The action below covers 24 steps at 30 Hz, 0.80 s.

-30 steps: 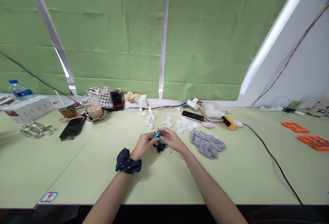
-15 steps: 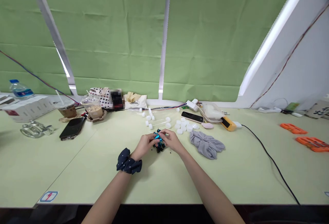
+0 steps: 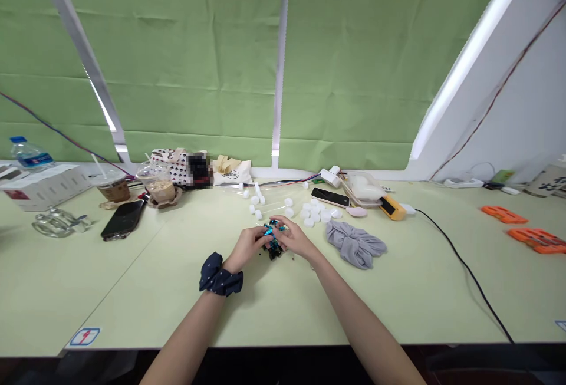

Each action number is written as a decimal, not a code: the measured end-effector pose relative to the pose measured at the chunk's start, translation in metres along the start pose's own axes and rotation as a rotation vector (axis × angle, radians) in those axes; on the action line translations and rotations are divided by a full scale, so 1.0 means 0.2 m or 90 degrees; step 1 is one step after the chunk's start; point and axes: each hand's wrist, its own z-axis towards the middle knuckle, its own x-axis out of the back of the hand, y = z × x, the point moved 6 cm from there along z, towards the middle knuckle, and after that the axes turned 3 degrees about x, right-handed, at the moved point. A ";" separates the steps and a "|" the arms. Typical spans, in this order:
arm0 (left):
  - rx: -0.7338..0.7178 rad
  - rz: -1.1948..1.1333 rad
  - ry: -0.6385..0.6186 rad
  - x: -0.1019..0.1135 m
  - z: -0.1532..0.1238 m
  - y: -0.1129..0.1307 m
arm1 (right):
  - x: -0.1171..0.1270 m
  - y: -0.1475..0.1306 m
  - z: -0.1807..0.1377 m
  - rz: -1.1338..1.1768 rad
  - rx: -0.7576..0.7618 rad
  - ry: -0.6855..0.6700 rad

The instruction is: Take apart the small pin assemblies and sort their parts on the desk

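Just above a small pile of shiny blue and black pieces (image 3: 273, 250), both hands meet with closed fingers. My left hand (image 3: 246, 247), with a dark dotted scrunchie (image 3: 220, 275) on its wrist, pinches a small shiny blue piece (image 3: 268, 230). My right hand (image 3: 295, 239) is curled in from the other side, its fingertips on blue material at the same spot. The pieces are too small to tell their exact kind. Fingers partly hide the pile and what lies between the hands.
Behind the hands lie clear tubes with white caps (image 3: 259, 214) and a heap of loose white caps (image 3: 308, 216). A grey cloth (image 3: 355, 244), phone (image 3: 330, 197) and yellow device (image 3: 392, 208) lie to the right. Drink cups (image 3: 160, 191) and a black phone (image 3: 124, 220) stand or lie left.
My fingers have shifted slightly over the pile; the right fingers are a little more spread across the blue pieces. The view has moved slightly. Other things lie as before.
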 end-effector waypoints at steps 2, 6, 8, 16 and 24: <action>0.006 -0.002 -0.007 -0.01 0.00 0.00 | 0.01 0.00 0.00 -0.016 -0.017 0.036; -0.008 0.010 0.008 0.01 0.00 0.01 | 0.00 -0.04 0.00 -0.009 0.053 0.024; -0.013 0.014 0.013 0.01 -0.01 0.01 | 0.00 -0.03 0.00 0.022 0.026 0.023; 0.000 -0.016 -0.004 0.01 0.00 -0.01 | 0.00 0.00 0.00 0.083 0.000 -0.021; -0.001 -0.015 -0.014 0.01 0.00 -0.01 | 0.00 -0.04 -0.01 0.035 0.019 0.004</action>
